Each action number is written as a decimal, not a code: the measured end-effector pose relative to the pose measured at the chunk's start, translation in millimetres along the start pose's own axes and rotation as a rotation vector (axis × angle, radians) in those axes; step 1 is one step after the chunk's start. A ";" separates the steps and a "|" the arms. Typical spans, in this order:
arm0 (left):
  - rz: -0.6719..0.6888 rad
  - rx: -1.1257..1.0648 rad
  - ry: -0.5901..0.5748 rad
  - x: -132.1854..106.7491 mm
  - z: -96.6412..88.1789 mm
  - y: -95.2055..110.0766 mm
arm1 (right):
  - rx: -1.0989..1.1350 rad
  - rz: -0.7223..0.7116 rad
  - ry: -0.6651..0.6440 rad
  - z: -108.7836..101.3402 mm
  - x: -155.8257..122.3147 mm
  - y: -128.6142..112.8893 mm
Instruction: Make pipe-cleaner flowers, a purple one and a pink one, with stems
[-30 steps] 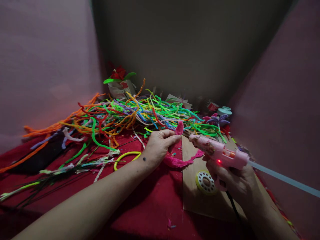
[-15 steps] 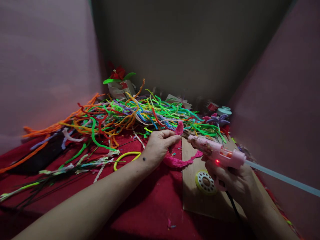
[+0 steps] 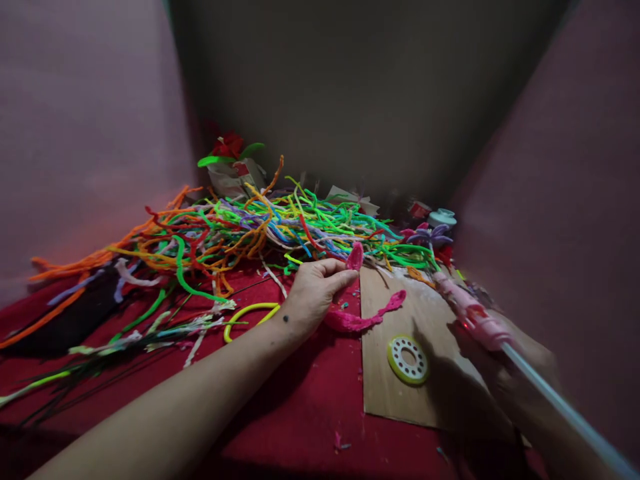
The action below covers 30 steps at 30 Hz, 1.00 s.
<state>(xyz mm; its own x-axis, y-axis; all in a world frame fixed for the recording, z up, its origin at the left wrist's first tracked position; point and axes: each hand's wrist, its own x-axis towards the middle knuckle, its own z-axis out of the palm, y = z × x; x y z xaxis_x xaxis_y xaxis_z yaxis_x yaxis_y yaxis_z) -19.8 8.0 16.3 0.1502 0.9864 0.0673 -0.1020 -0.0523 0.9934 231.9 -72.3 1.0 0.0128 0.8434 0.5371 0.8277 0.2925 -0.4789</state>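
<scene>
Between thumb and fingertips, my left hand [image 3: 315,297] pinches a pink pipe-cleaner strip [image 3: 355,320]. One end makes a small upright loop above my fingers; the rest curves below the hand, its far end over the board's left side. My right hand [image 3: 520,367] is wrapped round a pink glue gun [image 3: 470,310] at the right, partly hidden behind its body. A red light glows on the gun, and a long clear glue stick [image 3: 565,407] runs out of its rear. The nozzle points up and left, apart from the pink strip, near the board's far right corner.
A wooden board [image 3: 380,393] lies on the red cloth [image 3: 300,407] with a yellow-rimmed tape roll [image 3: 409,360] on it. A heap of coloured pipe cleaners [image 3: 280,227] spreads along the back. Thin stems [image 3: 85,373] lie at left; a light-blue jar [image 3: 443,218] stands back right.
My right hand has drawn the glue gun away to the right from the pink strip, uncovering more of the board and tape roll. My left hand keeps its pinch, nearly still.
</scene>
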 end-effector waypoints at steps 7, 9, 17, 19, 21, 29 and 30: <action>0.003 0.049 -0.017 -0.9 1.2 -2.1 | -0.640 0.277 -0.263 -17.3 -26.8 33.8; 0.011 0.054 -0.013 -0.8 1.4 -3.3 | -0.697 0.334 -0.323 -15.6 -24.2 29.6; 0.010 0.019 -0.014 -0.3 1.1 -4.0 | -0.749 0.244 -0.368 -21.4 -20.7 32.6; 0.012 0.015 -0.022 -1.0 1.5 -3.4 | -0.787 0.150 -0.298 -27.7 -18.6 31.4; 0.023 0.017 -0.033 -2.1 2.2 -2.8 | -0.740 0.087 -0.210 -28.1 -8.8 23.2; 0.022 -0.015 -0.083 -4.9 4.3 -5.6 | -0.187 0.214 -0.460 44.3 65.4 -18.0; 0.024 -0.017 -0.085 -4.4 4.1 -6.3 | -0.175 0.216 -0.463 52.1 69.4 -17.9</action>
<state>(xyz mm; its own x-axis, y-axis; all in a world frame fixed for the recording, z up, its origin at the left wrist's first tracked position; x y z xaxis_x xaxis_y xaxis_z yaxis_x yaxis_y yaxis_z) -15.9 3.4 10.1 0.2307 0.9679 0.0997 -0.1236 -0.0725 0.9897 188.7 4.5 10.6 -0.0227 0.9981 0.0576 0.9153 0.0439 -0.4003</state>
